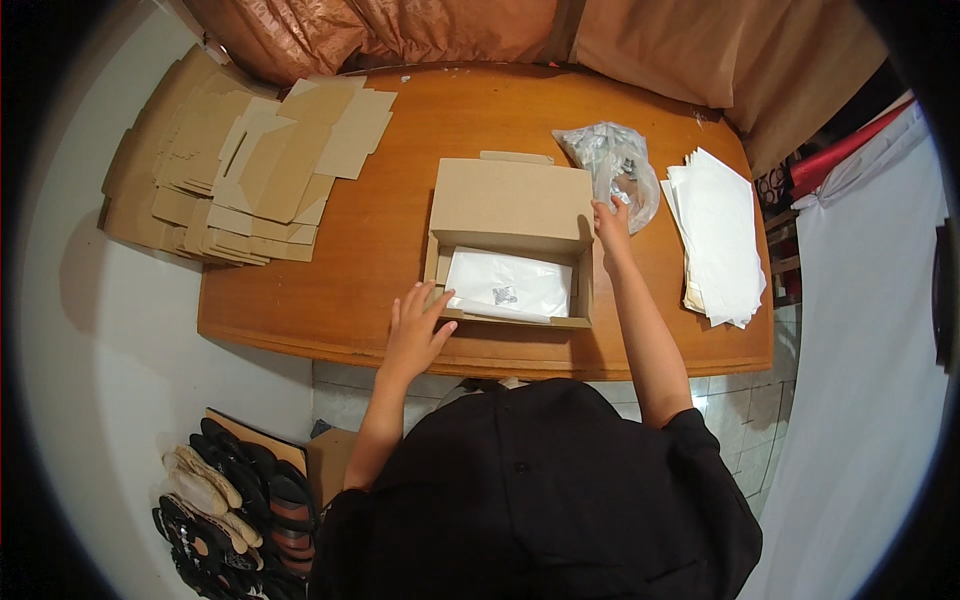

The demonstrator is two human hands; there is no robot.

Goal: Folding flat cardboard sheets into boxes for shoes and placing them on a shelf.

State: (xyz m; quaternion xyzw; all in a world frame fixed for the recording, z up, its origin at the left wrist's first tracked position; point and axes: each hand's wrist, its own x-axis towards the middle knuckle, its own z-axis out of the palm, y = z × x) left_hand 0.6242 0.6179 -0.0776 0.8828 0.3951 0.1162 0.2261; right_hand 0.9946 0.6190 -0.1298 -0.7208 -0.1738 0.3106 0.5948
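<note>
An open brown cardboard box stands near the table's front edge, its lid raised at the back. Inside lies white paper with a small grey printed patch. My left hand is open, fingers spread at the box's front left corner, touching its edge. My right hand is at the right edge of the raised lid, beside a clear plastic bag of small silvery-white pieces. Its fingers look pinched together; what they grip, if anything, is too small to make out.
Flattened cardboard boxes are piled at the table's left. A stack of white paper sheets lies on the right of the wooden table. Several sandals and shoes are on the lower left, by the white wall. Brown curtains hang behind.
</note>
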